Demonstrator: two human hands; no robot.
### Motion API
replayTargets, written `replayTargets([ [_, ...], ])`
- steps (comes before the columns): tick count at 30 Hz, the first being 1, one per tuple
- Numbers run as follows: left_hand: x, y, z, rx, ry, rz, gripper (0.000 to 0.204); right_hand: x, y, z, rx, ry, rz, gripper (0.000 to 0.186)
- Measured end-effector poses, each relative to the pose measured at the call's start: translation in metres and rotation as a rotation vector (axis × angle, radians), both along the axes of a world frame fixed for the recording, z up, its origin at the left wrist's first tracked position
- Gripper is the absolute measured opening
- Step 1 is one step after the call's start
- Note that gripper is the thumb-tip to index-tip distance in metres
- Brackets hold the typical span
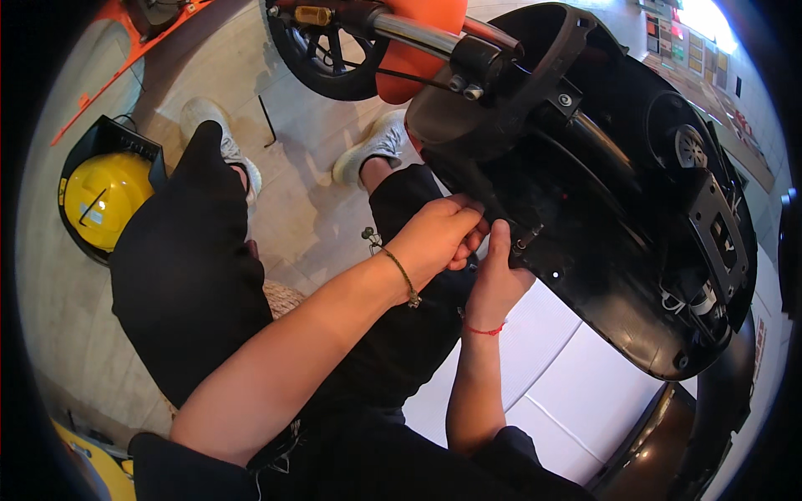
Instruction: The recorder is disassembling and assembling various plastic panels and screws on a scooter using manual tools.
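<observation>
A large black plastic body panel of a scooter-like vehicle takes up the right half of the view. My left hand is at its near-left edge, fingers curled in a pinch; what they hold, if anything, is hidden. Just to its right, my right hand grips the panel's edge, thumb raised and pressed against it, the other fingers mostly out of sight. A small metal fitting shows on the dark panel beside the right thumb. The two hands are almost touching.
At the top are an orange fender, a black wheel and metal fork tubes. A yellow hard hat sits in a black bin on the left. A black hex key lies on the floor. White padded sheeting is below the panel.
</observation>
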State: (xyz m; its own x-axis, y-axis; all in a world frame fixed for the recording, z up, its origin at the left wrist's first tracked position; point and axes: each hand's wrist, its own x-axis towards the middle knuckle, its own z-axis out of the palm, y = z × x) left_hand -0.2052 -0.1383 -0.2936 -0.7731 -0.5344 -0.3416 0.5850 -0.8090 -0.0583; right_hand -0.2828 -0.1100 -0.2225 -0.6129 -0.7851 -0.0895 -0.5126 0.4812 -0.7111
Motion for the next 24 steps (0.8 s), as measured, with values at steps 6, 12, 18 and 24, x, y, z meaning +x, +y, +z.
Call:
replayTargets([
  [6,0.008,-0.006,0.002,-0.053,0.011,-0.057,0.019,-0.016,0.005,-0.009,-0.058,0.103,0.018,0.019],
  [12,0.005,-0.007,-0.007,-0.085,0.056,-0.088,0.021,-0.016,0.005,-0.01,-0.062,0.199,0.014,0.018],
  [18,0.007,-0.007,-0.004,-0.097,0.031,-0.092,0.02,0.003,-0.002,-0.005,-0.01,0.065,0.028,0.016],
  [24,0.005,-0.007,-0.01,-0.1,0.02,-0.108,0.02,-0.001,-0.002,-0.009,-0.078,0.091,0.081,0.017],
])
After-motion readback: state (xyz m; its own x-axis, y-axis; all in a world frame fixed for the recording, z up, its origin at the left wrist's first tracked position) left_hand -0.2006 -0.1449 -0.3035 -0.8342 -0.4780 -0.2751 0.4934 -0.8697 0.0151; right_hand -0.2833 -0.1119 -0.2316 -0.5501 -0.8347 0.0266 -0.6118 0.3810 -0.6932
